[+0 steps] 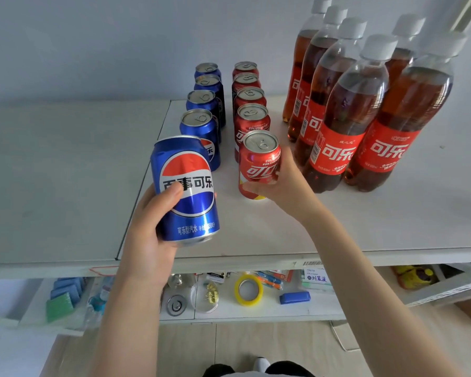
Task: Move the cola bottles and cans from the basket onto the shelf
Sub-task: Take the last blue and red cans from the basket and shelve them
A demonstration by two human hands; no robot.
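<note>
Bottom of frame: floor and dark shoes (259, 370). Lower shelf (256, 314) just above holds a yellow tape roll (248, 289), blue eraser-like block (294, 297), green and blue pads (61, 299) at lower left.

Centre left: left hand (147, 235) clamped around a blue Pepsi can (186, 189), thumb across the logo, can tilted and held above the front edge of the top shelf (337, 227).

Centre: right hand (280, 183) wrapped around a red Coca-Cola can (259, 164), fingers closed behind it; can upright at the front of the red row, base on or just above the shelf, cannot tell which.

Behind: row of four blue cans (203, 104), row of four red cans (249, 96), running back toward the wall.

Upper right: six cola bottles (351, 112) with white caps and red labels, standing close together in two rows.
</note>
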